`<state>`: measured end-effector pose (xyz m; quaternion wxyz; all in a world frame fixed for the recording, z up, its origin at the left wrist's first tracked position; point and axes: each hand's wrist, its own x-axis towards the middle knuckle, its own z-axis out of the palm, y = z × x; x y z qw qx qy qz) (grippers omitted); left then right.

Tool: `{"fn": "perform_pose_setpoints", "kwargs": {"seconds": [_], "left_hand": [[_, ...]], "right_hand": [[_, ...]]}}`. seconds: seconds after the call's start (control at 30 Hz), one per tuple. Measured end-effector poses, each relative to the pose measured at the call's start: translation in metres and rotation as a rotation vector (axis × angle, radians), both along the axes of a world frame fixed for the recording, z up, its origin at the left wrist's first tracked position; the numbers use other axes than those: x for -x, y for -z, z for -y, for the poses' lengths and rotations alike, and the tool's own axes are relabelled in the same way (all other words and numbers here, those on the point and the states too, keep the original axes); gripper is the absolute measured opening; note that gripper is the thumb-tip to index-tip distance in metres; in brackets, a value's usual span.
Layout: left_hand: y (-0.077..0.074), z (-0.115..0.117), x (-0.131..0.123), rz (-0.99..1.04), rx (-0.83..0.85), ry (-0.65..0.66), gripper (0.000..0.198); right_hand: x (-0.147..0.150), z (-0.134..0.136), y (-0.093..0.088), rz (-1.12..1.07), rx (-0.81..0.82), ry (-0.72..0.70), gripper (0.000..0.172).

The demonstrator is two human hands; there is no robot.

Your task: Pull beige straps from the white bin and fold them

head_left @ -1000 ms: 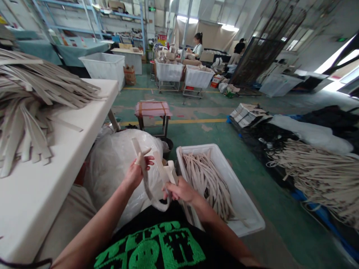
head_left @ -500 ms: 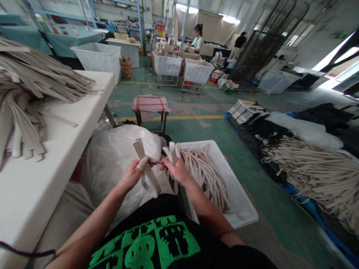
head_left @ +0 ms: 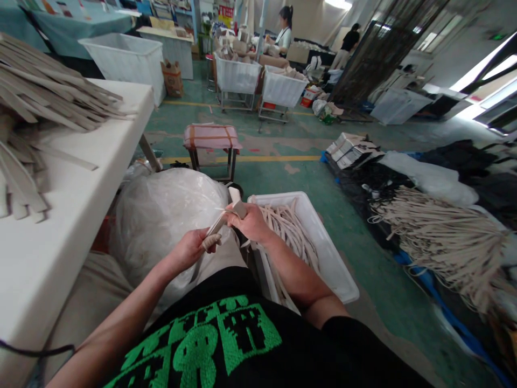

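My left hand (head_left: 193,248) is closed on beige fabric straps (head_left: 217,224), held low in front of my body; a beige wrap circles one of its fingers. My right hand (head_left: 251,222) pinches the upper part of the straps, with flat ends sticking up above its thumb. The straps run slanting between the two hands. Just right of my right hand stands a white plastic bin (head_left: 337,258) with many loose beige straps (head_left: 288,223) in it. Behind my hands is a large clear plastic bag (head_left: 165,207), its contents unclear.
On the left, a white table (head_left: 117,145) bears piles of straps (head_left: 52,86). A pink-topped stool (head_left: 212,137) stands ahead. More straps (head_left: 440,237) lie on a low pallet at right. White carts (head_left: 238,75) and two people are farther back.
My right hand has moved left, up against the straps at my left hand. The straps now slant towards it, where before they stood crossed in my left hand. The view has shifted slightly.
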<state>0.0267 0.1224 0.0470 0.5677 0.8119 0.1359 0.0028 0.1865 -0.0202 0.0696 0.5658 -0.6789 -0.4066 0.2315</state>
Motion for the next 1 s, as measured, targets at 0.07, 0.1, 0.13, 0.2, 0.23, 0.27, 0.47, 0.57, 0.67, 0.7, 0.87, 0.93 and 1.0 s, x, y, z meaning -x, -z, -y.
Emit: {"fn": "perform_pose_setpoints", "kwargs": {"seconds": [0.07,0.1,0.13,0.2,0.23,0.27,0.47,0.57,0.67,0.7,0.87,0.93,1.0], "left_hand": [[-0.001,0.001,0.000,-0.003,-0.017,0.010,0.046],[0.001,0.001,0.001,-0.010,-0.029,0.017,0.047],[0.004,0.002,0.003,-0.017,-0.045,0.022,0.047],[0.014,0.004,0.008,-0.038,-0.075,0.029,0.046],[0.021,0.005,0.012,-0.052,-0.082,0.029,0.046],[0.028,0.006,0.016,-0.068,-0.083,0.026,0.045],[0.043,0.007,0.034,-0.173,0.038,0.104,0.043],[0.023,0.005,0.027,-0.088,0.254,0.124,0.043],[-0.002,0.009,0.007,0.014,0.334,0.058,0.045],[-0.008,0.013,-0.001,0.037,0.334,0.048,0.045],[-0.020,0.027,-0.025,0.177,0.297,-0.043,0.048],[-0.013,0.030,-0.023,0.175,0.239,-0.050,0.047],[-0.001,0.032,-0.014,0.136,0.176,-0.019,0.045]], "right_hand": [[-0.003,0.005,-0.003,0.057,-0.025,0.076,0.046],[-0.006,0.008,-0.005,0.078,-0.044,0.118,0.047],[-0.009,0.011,-0.008,0.093,-0.061,0.147,0.047],[-0.014,0.017,-0.013,0.101,-0.092,0.177,0.047],[-0.017,0.020,-0.015,0.097,-0.101,0.186,0.047],[-0.019,0.023,-0.016,0.093,-0.106,0.198,0.046],[-0.028,0.044,-0.018,0.087,-0.055,0.185,0.048],[-0.025,0.049,-0.021,0.088,-0.016,0.039,0.051],[-0.018,0.047,-0.024,0.108,0.006,-0.012,0.053],[-0.014,0.045,-0.024,0.107,0.007,-0.016,0.054],[0.000,0.039,-0.019,0.087,-0.020,-0.003,0.056],[0.001,0.042,-0.018,0.081,-0.031,0.058,0.053],[-0.005,0.049,-0.020,0.089,-0.055,0.170,0.051]]}}
